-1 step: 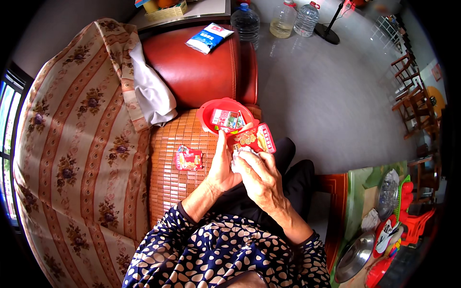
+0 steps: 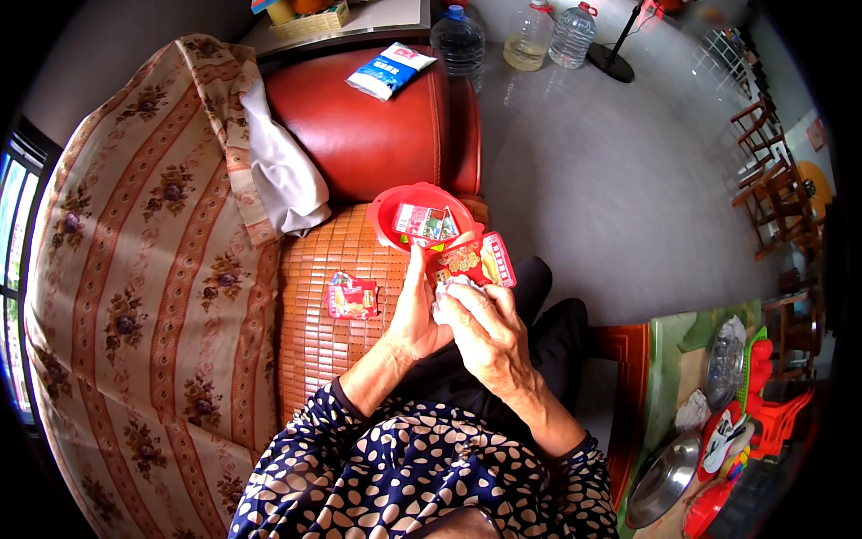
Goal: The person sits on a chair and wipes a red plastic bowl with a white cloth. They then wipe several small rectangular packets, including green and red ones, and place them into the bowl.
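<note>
My left hand (image 2: 415, 316) is closed on the edge of a red packet (image 2: 489, 259) with a gold flower design, its thumb pointing away from me. My right hand (image 2: 492, 334) has its fingers bunched round a crumpled white cloth or tissue (image 2: 440, 312), pressed to the near part of that packet. Just beyond the hands sits a red plastic bowl (image 2: 384, 216) holding several small printed packets (image 2: 418, 221). Left of my left wrist, a smaller red packet (image 2: 353, 299) with a crumpled top lies on the bamboo mat (image 2: 314, 346).
A blue-and-white packet (image 2: 391, 72) rests on the red leather armrest (image 2: 359, 135). Floral fabric (image 2: 162, 260) drapes the left side. At right, a table bears a metal basin (image 2: 663, 481) and red plastic items. Water bottles (image 2: 525, 40) and a stand base (image 2: 611, 65) are far off.
</note>
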The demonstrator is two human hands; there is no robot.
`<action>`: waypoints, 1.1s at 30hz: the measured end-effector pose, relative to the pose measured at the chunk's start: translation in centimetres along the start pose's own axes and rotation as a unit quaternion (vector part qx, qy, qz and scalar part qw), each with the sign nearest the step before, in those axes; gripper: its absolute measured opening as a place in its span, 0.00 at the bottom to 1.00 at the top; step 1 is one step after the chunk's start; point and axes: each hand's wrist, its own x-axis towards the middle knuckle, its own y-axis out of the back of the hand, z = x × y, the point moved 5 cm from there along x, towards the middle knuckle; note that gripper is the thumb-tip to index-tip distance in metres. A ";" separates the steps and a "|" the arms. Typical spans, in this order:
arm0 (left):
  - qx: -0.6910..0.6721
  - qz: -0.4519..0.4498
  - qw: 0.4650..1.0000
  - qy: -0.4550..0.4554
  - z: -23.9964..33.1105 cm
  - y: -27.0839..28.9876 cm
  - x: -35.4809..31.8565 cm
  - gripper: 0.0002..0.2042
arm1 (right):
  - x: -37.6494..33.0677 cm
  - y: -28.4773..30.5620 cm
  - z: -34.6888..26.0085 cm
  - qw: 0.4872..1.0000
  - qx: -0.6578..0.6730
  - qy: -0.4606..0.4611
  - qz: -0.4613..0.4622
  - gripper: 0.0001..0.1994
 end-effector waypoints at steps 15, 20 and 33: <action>0.054 -0.006 0.998 -0.038 -0.3 0.1 -0.1 0.26 | 2.0 -0.3 3.0 0.988 -0.079 -0.086 0.104 0.13; -0.012 0.068 0.998 -0.009 -0.6 3.2 0.0 0.18 | 0.8 -1.6 1.7 0.995 -0.011 -0.074 0.059 0.14; 0.177 0.185 0.949 -0.183 2.8 9.3 3.6 0.15 | -3.4 -5.2 3.6 0.976 0.131 -0.150 -0.092 0.09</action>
